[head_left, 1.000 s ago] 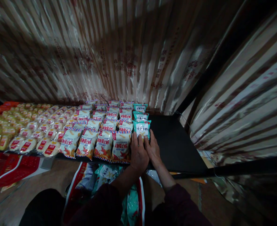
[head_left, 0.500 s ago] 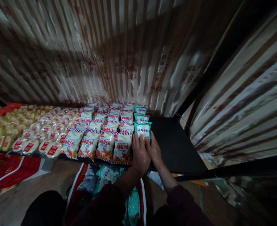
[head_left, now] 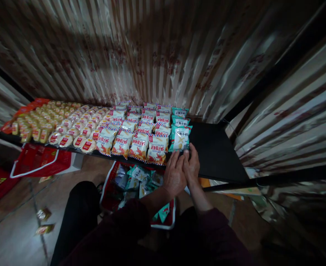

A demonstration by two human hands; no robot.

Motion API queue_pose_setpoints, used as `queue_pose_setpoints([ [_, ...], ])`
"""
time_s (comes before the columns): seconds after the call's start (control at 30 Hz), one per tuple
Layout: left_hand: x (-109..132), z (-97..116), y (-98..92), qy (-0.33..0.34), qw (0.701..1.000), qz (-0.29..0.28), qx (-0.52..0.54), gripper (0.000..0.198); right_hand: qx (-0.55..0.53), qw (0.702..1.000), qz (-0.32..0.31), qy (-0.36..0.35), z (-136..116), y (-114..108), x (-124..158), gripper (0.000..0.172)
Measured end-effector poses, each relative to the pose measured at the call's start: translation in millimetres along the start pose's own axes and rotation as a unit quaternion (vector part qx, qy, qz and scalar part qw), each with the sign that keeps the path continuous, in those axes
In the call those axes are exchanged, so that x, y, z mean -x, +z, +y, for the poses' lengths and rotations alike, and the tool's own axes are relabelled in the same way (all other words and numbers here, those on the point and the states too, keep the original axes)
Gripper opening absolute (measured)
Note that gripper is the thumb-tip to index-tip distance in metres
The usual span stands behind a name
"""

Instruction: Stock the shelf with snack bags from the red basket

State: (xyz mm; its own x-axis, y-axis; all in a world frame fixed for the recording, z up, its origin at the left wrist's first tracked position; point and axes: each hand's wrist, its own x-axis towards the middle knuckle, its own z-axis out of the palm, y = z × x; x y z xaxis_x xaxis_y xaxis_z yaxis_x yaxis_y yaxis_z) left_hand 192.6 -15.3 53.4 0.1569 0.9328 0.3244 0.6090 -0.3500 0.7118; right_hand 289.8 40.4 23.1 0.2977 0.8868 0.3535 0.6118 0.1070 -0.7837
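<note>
Both my hands rest side by side at the front edge of a black shelf [head_left: 215,155]. My left hand [head_left: 174,173] lies flat with its fingers stretched toward the bottom of the front teal snack packet [head_left: 180,137]. My right hand [head_left: 192,165] sits beside it, fingers extended and touching the shelf just below that packet's lower right corner. Two more teal packets [head_left: 179,116] stand in a row behind it. Left of them are rows of red, white and blue snack packets [head_left: 139,135].
Round cakes in clear wrappers [head_left: 60,125] fill the shelf's left part. Below the shelf stands a red-rimmed box [head_left: 140,181] holding more packets. A red and white bag [head_left: 38,162] lies on the floor at left. Striped shiny fabric [head_left: 140,55] hangs behind and at right.
The view has swung left and down, showing more floor. My hands have slid back from the front teal packet to the shelf's edge.
</note>
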Motion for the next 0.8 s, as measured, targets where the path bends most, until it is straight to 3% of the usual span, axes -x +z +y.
queue_pose_setpoints([
  [0.23, 82, -10, -22.7, 0.005, 0.999, -0.015, 0.049, 0.049, -0.004, 0.999, -0.006, -0.032, -26, -3, 87, 0.051],
  [0.47, 154, -33, -53.0, -0.062, 0.995, -0.056, 0.052, 0.052, -0.018, 0.998, -0.061, -0.012, -35, 25, 170, 0.050],
  [0.67, 189, -72, -73.9, -0.097, 0.994, -0.051, 0.021, 0.058, -0.011, 0.991, -0.130, -0.008, -42, 55, 210, 0.047],
  [0.8, 201, -102, -81.9, -0.152, 0.984, -0.044, -0.077, 0.047, -0.011, 0.976, -0.214, 0.027, -46, 74, 227, 0.043],
])
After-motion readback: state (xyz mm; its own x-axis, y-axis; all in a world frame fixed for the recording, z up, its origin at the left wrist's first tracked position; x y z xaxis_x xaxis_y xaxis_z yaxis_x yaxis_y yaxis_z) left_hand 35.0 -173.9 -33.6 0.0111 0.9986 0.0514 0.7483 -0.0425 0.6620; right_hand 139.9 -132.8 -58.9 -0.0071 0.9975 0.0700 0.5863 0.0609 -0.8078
